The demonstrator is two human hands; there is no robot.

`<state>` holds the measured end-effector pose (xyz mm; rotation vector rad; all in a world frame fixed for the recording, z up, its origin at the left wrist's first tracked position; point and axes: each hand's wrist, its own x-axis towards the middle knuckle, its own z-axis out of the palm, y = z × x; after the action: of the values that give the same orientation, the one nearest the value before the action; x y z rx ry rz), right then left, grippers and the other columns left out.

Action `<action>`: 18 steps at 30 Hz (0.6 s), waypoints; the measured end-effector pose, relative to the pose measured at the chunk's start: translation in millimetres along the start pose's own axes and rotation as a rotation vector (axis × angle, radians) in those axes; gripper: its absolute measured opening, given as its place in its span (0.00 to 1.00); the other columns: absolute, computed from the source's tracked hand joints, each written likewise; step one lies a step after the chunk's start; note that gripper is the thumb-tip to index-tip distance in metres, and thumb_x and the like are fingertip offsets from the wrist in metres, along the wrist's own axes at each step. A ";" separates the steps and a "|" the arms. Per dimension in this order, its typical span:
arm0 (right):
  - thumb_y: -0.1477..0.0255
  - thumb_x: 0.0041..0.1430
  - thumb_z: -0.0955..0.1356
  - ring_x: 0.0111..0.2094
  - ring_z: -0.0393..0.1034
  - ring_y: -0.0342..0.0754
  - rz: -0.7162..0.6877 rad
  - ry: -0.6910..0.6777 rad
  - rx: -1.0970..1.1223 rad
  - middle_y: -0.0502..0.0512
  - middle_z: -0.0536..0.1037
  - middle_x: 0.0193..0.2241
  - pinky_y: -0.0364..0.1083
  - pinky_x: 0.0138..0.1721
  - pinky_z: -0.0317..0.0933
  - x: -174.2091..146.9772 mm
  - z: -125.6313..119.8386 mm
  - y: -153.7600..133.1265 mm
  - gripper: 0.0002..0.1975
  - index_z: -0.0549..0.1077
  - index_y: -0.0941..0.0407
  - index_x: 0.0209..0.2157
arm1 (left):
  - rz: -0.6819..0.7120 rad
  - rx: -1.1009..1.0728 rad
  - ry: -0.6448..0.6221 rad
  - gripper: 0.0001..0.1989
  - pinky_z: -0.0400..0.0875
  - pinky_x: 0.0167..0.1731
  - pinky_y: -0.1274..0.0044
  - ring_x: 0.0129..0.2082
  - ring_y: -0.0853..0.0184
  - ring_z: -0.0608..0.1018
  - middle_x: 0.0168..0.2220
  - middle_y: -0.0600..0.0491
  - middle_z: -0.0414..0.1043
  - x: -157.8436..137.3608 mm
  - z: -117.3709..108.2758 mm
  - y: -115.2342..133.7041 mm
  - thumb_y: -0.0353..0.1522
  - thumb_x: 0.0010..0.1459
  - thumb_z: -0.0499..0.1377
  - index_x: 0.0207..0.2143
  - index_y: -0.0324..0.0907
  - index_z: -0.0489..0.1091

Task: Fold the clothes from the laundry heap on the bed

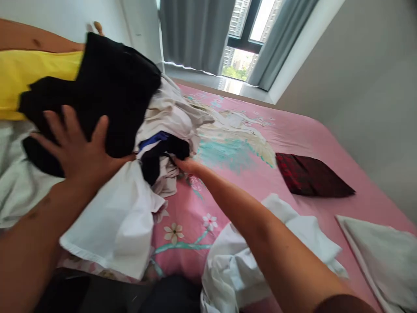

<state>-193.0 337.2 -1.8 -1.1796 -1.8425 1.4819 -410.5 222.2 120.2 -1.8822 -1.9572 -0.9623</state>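
With fingers spread wide, my left hand (pixel 76 145) presses against a black garment (pixel 114 87) on the left of the bed. My right hand (pixel 187 166) reaches into the clothes pile near the middle, and its fingers are hidden by a dark garment (pixel 177 147) there. A strip of blue cloth (pixel 153 140) shows between the two hands. Behind it lie crumpled white clothes (pixel 172 115). A white garment (pixel 114 217) hangs down over the near bed edge, below my left hand.
The bed's pink flowered sheet (pixel 302 130) stretches to the window side. Another white garment (pixel 241 269) lies crumpled under my right forearm. To the right are a folded dark red and black cloth (pixel 312 176) and a folded grey-white cloth (pixel 384 256). Yellow fabric (pixel 39 78) lies by the wooden headboard (pixel 35 37).
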 end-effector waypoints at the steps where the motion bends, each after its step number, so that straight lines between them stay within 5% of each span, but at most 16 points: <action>1: 0.47 0.43 0.70 0.51 0.64 0.59 0.039 -0.023 -0.130 0.55 0.77 0.39 0.59 0.54 0.55 -23.0 -25.0 0.0 0.32 0.74 0.58 0.43 | 0.000 -0.025 0.001 0.50 0.27 0.49 0.42 0.60 0.31 0.29 0.68 0.52 0.29 0.5 -0.7 2.4 0.63 0.41 0.54 0.61 0.46 0.55; 4: 0.52 0.35 0.75 0.52 0.64 0.61 0.116 0.007 -0.357 0.57 0.75 0.47 0.58 0.57 0.52 -121.1 -111.0 -0.6 0.33 0.76 0.55 0.43 | -0.012 -0.027 0.060 0.49 0.29 0.51 0.43 0.61 0.31 0.33 0.69 0.56 0.32 -0.4 -1.6 10.6 0.63 0.36 0.55 0.60 0.54 0.57; 7: 0.52 0.37 0.75 0.53 0.64 0.62 0.249 0.274 -0.305 0.59 0.72 0.51 0.58 0.57 0.52 -243.0 -182.1 6.1 0.34 0.74 0.53 0.47 | 0.007 0.044 0.114 0.48 0.29 0.55 0.46 0.61 0.28 0.38 0.69 0.54 0.28 -3.1 -2.7 12.8 0.60 0.38 0.57 0.60 0.48 0.57; 9: 0.55 0.36 0.76 0.55 0.61 0.62 0.278 0.438 -0.254 0.59 0.69 0.53 0.59 0.58 0.50 -320.4 -205.7 19.6 0.36 0.73 0.53 0.48 | 0.028 0.108 0.096 0.48 0.31 0.56 0.46 0.61 0.29 0.40 0.68 0.50 0.27 -3.4 -5.6 11.2 0.59 0.41 0.55 0.61 0.44 0.56; 13: 0.59 0.35 0.77 0.54 0.63 0.60 0.302 0.529 -0.165 0.59 0.70 0.53 0.57 0.56 0.54 -430.9 -193.9 60.4 0.39 0.69 0.54 0.52 | -0.025 0.085 0.038 0.44 0.36 0.53 0.41 0.62 0.31 0.40 0.68 0.47 0.30 -14.9 -20.2 31.2 0.58 0.47 0.53 0.61 0.43 0.56; 16: 0.58 0.44 0.72 0.46 0.68 0.55 0.242 0.576 -0.156 0.58 0.74 0.46 0.52 0.49 0.60 -464.2 -161.5 81.9 0.28 0.72 0.55 0.47 | 0.042 -0.142 0.012 0.39 0.47 0.59 0.52 0.63 0.41 0.51 0.66 0.43 0.44 -62.3 -32.9 88.5 0.54 0.53 0.51 0.60 0.38 0.57; 18: 0.57 0.51 0.68 0.38 0.70 0.51 0.190 0.665 -0.185 0.55 0.76 0.37 0.49 0.42 0.62 -467.7 -144.6 83.3 0.20 0.74 0.56 0.39 | 0.239 -0.323 -0.263 0.34 0.55 0.59 0.63 0.59 0.49 0.62 0.61 0.48 0.58 -114.6 -36.6 138.5 0.51 0.56 0.51 0.59 0.42 0.58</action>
<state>185.2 16.5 24.5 -1.7184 -1.4466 0.8501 -272.4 101.4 116.7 -2.4684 -1.7303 -1.0530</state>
